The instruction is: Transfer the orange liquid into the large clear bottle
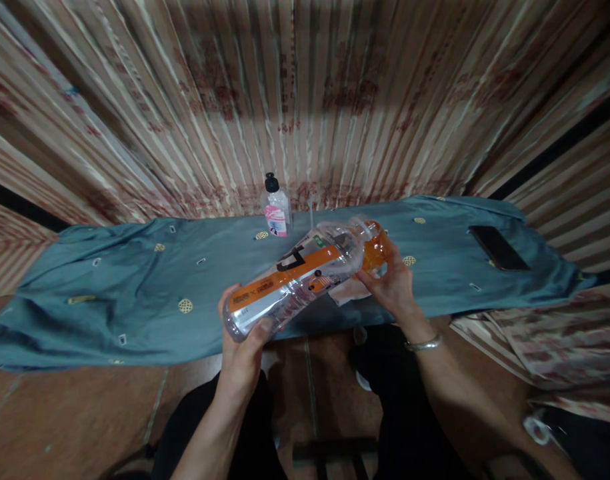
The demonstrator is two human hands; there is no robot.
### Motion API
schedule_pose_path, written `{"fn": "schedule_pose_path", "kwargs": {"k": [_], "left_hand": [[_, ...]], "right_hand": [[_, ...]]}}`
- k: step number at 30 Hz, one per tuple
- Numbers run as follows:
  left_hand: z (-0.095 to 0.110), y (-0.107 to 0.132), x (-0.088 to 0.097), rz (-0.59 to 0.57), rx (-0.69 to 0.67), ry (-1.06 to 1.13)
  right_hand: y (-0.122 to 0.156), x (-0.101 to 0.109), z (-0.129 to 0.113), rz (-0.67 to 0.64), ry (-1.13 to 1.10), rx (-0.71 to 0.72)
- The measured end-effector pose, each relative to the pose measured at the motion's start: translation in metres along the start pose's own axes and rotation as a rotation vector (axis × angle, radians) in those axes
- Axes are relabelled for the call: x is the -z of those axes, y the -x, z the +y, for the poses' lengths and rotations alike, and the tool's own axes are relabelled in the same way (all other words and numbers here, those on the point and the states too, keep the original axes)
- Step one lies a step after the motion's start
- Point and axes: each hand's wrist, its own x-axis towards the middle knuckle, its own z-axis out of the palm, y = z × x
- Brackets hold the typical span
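Note:
A clear plastic bottle [305,273] with an orange and white label lies tilted in both my hands, its neck end raised to the right. A little orange liquid sits at that upper end. My left hand [242,350] is closed round the bottle's base. Fingers of my right hand [392,283] wrap the neck end near the orange part. A folded pale cloth or paper [347,291] lies on the table just under my right hand. A silver bangle [423,344] circles my right wrist.
A low table under a teal cloth [135,293] spans the view. A small pump bottle [276,207] with black cap and pink label stands at the back. A black phone [498,247] lies at right. Striped curtain hangs behind; brown tiled floor below.

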Motion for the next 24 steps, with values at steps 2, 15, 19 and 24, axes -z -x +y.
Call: {"fn": "schedule_pose_path", "kwargs": {"k": [2,15,19,24], "left_hand": [[-0.0004,-0.0001,0.0005,0.003,0.005,0.0],[0.0012,0.0004,-0.002,0.015,0.021,0.004],[0.0026,0.0003,-0.003,0.016,0.022,0.003],[0.0012,0.0002,-0.0014,0.015,0.018,0.002]], "right_hand": [[0.0002,0.0002,-0.0002,-0.008,-0.003,-0.006],[-0.0005,0.0003,-0.0011,-0.006,-0.01,-0.002],[0.0001,-0.0008,-0.0011,0.015,-0.008,0.008],[-0.0001,-0.0003,-0.0008,0.008,0.0,-0.003]]}}
